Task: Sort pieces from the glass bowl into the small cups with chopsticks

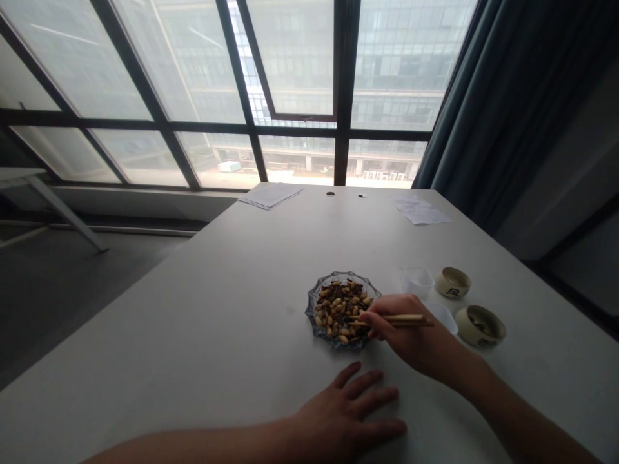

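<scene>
My right hand is closed around a pair of wooden chopsticks, at the right edge of a glass dish. The chopstick tips reach into a mix of nuts and seeds that fills the dish; whether they pinch a piece I cannot tell. The dish has a scalloped, faceted rim. Below it, my left hand lies flat on the table with its fingers spread, holding nothing. Partly behind my right hand is a clear plastic container.
Right of the dish stand two beige ceramic bowls, a nearer bowl with dark bits inside and a farther bowl. Another clear plastic container is beside them. Papers and more sheets lie at the white table's far end.
</scene>
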`<state>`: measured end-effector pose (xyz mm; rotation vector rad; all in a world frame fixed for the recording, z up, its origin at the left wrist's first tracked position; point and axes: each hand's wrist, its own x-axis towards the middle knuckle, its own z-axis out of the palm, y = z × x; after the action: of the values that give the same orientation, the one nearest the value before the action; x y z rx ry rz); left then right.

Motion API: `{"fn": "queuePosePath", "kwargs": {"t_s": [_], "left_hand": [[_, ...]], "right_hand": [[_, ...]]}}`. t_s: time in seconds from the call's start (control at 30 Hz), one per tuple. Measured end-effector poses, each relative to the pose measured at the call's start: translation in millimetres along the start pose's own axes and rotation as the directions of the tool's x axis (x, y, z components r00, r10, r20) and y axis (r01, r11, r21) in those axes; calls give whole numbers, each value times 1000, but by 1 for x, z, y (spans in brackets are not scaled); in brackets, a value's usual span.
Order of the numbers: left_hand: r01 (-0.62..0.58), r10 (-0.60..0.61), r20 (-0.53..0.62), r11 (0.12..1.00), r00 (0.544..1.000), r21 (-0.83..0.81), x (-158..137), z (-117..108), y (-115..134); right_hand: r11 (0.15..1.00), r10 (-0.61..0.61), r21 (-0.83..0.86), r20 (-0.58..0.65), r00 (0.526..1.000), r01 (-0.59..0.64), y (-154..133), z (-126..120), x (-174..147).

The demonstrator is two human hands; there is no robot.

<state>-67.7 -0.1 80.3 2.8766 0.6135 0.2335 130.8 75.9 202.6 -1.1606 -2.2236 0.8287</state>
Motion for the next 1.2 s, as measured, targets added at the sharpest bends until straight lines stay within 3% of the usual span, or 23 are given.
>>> {"fn": "queuePosePath", "kwargs": {"t_s": [0.4,0.83,1.2], "left_hand": [[0,0,-20,1000,1000,18,0,4,-1],[-3,3,4,1000,1000,8,0,4,-1],[7,-5,43,999,999,-43,1,-3,0]], "right_hand": [[1000,-10,-13,7,1000,11,0,1,0],[996,31,88,-40,999,-27,9,6,4],[998,58,6,-88,994,-58,-11,-18,-6]]}}
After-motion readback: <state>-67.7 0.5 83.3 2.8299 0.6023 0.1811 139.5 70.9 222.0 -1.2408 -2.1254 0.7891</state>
